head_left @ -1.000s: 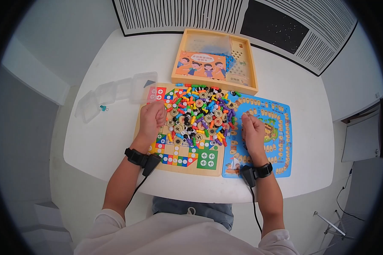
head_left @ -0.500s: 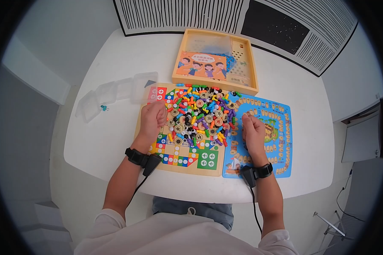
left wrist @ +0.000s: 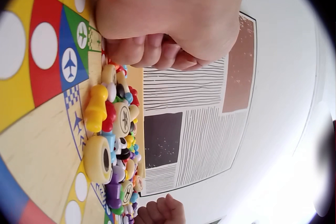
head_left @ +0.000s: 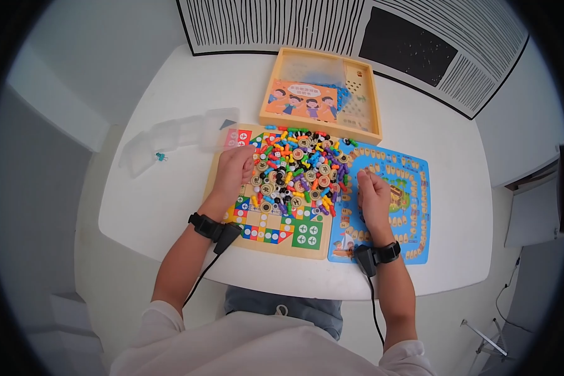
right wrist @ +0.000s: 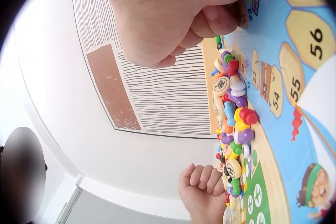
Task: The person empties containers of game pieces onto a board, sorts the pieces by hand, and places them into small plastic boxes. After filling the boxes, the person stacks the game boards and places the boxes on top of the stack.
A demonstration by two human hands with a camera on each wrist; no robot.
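A mixed pile of coloured pegs, beads and round wooden discs lies mostly on a wooden board with printed coloured squares. At the pile's left side is the left hand, its fingers curled into a fist with nothing seen in it. The right hand, also a fist, rests on or just over a blue board with a numbered path, right of the pile. Both wrist views show curled fingers near the boards: the left hand and the right hand hold no visible thing.
Behind the pile stands a shallow wooden box holding an orange booklet, a blue item and clear bags. Clear plastic trays lie at the left, with a small teal item by them. A black-and-white striped panel stands at the back.
The head view has shifted slightly, so the table and box appear a little lower and to the right. Both hands remain fists beside the pile.
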